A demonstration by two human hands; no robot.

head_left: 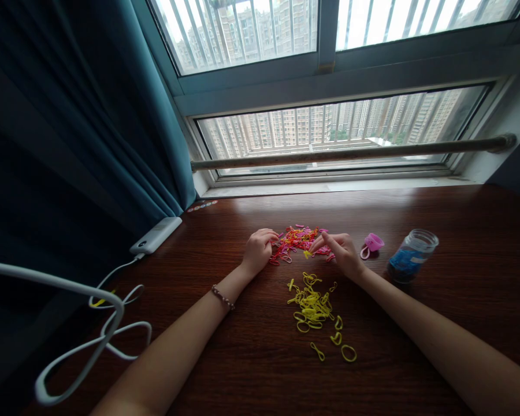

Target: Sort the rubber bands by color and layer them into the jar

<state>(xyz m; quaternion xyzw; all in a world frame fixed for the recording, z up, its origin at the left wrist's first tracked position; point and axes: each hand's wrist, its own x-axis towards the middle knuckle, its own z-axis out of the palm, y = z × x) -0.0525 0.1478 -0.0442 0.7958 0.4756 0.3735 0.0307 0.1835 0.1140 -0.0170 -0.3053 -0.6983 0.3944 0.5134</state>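
Observation:
A pile of small pink, red and orange rubber bands (301, 237) lies on the dark wooden table. At its left edge rests my left hand (258, 252), fingers loosely bent and holding nothing that I can see. From the right my right hand (343, 253) reaches over the pile, fingers stretched and apart. Close to its fingertips is a yellow rubber band (307, 254); whether they touch it or pinch it is hard to tell. Nearer to me lies a heap of yellow rubber bands (312, 306), with several loose ones around its lower right.
Right of my right hand are a pink lid with a loop (374, 242) and a clear jar with a blue label (412, 256). A white power bank (156, 237) with a looping white cable (117, 323) lies left, beside a blue curtain (156, 127). A metal rail (351, 154) crosses the window.

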